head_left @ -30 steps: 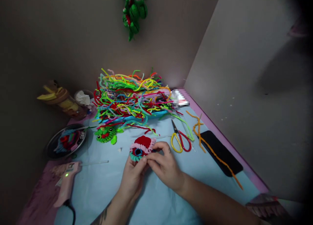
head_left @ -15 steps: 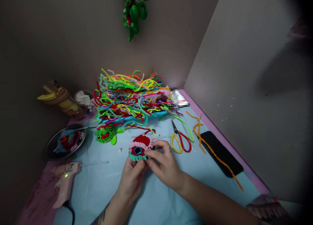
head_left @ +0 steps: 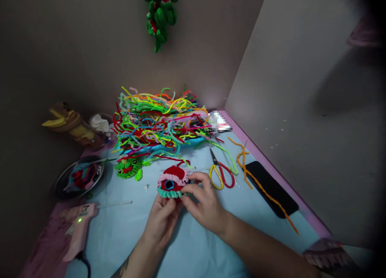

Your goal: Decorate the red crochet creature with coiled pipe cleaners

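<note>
Your left hand (head_left: 161,221) is low and near you, under the fuzzy red piece (head_left: 175,173). Its grip is closed on the bottom of the piece, with the thumb in front. Your right hand (head_left: 206,205) is at the right edge, and its fingertips touch the frill there. I can't tell if that grip is pinching tight or just resting.

It looks like you are fixing or checking the frilly edge, the pink part on top and the blue-green part below. I think this calls for a still left hand and small, soft pushes from the right fingers, so the frills don't get squashed.

The piece sits up in the left grip and just to the left of the right grip, above the blue table cover (head_left: 120,241). Its blue ring with a dark middle faces up toward you.

Over to your left is a pink glue gun (head_left: 80,231) with a green light on. To your right, scissors (head_left: 221,175) lie near your fingers, and orange yarn (head_left: 268,197) lies across a flat black thing (head_left: 280,201). Farther off is a green toy (head_left: 129,167), then a big heap of bright yarn (head_left: 159,129).
</note>
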The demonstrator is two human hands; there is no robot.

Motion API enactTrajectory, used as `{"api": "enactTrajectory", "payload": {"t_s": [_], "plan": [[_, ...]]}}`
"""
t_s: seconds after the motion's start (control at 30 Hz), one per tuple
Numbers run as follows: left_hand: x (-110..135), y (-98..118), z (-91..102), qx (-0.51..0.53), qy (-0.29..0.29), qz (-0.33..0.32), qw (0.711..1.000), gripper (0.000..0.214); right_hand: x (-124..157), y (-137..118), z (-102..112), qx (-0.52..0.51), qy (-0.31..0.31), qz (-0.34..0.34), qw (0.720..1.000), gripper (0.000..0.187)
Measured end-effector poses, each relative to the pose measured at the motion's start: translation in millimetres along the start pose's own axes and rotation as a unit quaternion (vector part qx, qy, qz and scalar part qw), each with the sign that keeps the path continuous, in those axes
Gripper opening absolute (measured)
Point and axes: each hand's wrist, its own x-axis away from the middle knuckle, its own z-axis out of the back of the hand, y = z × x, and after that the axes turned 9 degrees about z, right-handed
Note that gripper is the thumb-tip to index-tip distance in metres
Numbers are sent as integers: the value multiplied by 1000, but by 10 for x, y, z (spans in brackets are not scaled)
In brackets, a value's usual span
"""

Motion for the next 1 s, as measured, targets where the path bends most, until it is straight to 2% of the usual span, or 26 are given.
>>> {"api": "enactTrajectory", "payload": {"t_s": [0.2,0.43,0.57,0.7,0.8,0.9,1.0], "plan": [[18,16,-43,-14,-20,-3,1000,39,-4,-15,-7,4,13,-1,1000,18],[15,8,-20,4,25,-5,1000,33,44,-43,-57,-26,-24,10,999,29],[-13,57,-2,50,45,-4,998,33,45,-11,-12,-77,34,-20,996,42],[-15,122,-6,78,52,6,996,33,64,82,-19,-118,83,-85,986,36],[-5,140,-13,88,51,4,995,32,83,120,-78,-195,76,-159,965,32],[4,135,-19,89,44,5,995,32,87,112,-135,-313,53,-229,920,33],[15,123,-30,77,36,0,996,33,76,101,-156,-388,49,-260,883,33]]}}
